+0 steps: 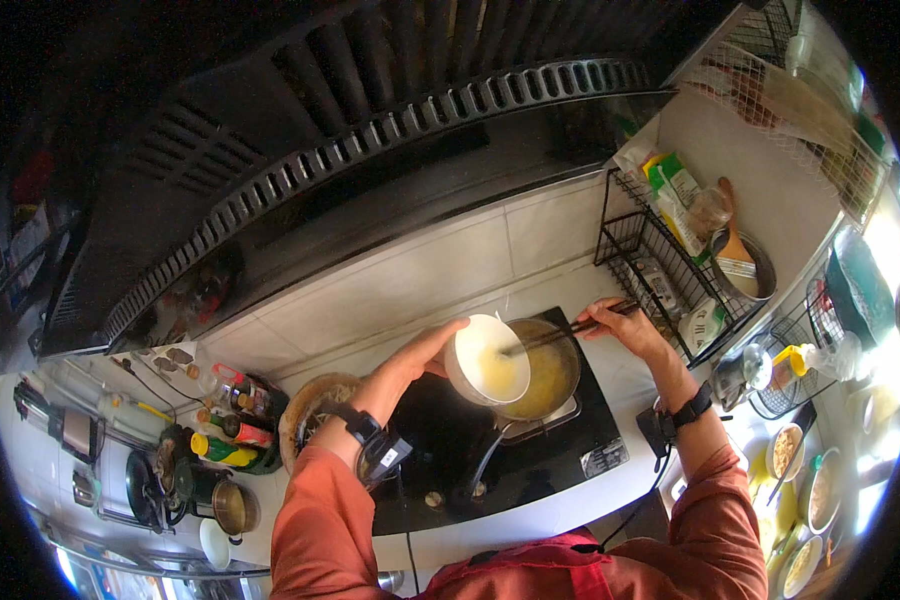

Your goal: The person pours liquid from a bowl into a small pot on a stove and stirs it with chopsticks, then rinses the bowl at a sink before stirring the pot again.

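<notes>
My left hand (429, 350) grips a white bowl (469, 375) by its left side and holds it tilted, overlapping the left part of the pot. Pale yellow liquid (504, 373) lies in the bowl. Between the fingers of my right hand (619, 326) is a pair of dark chopsticks (547, 336), whose tips reach into the bowl. Under and beside the bowl, a long-handled pot (576, 367) with yellowish contents stands on the right burner of a black gas stove (525, 480). Its handle points toward me.
A large wok (300, 409) stands at the stove's left, partly behind my forearm. Bottles (229, 450) crowd farther left. A black wire rack (645, 232) with packets stands at the back right, near a pot holding a wooden spatula (731, 225). The range hood (390, 127) hangs overhead.
</notes>
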### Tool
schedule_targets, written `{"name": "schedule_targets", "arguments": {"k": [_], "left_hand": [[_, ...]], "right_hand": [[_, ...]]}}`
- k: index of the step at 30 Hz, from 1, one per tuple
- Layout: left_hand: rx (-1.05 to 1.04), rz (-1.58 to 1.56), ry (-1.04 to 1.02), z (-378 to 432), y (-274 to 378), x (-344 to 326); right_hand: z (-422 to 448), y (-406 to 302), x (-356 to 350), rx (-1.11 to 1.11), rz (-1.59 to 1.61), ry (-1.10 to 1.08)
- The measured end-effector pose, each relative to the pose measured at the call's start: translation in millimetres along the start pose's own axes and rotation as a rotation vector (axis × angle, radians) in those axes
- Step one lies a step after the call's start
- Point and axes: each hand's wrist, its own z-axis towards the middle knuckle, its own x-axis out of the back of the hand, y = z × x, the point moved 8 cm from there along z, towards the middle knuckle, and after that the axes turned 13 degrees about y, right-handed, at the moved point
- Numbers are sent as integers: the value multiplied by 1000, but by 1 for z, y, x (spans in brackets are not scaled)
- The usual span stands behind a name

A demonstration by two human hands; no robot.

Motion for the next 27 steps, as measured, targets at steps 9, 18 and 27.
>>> {"name": "schedule_targets", "arguments": {"k": [9,18,27], "left_hand": [[-148,-88,-125,-5,-13,-11],[-386,-702,-37,-4,-9,-29],[-374,-694,-19,-9,-11,-28]], "right_hand": [[-30,0,-7,61,-81,118],[-83,-18,-55,361,-217,360],[-63,-4,-28,303,-72,320]]}}
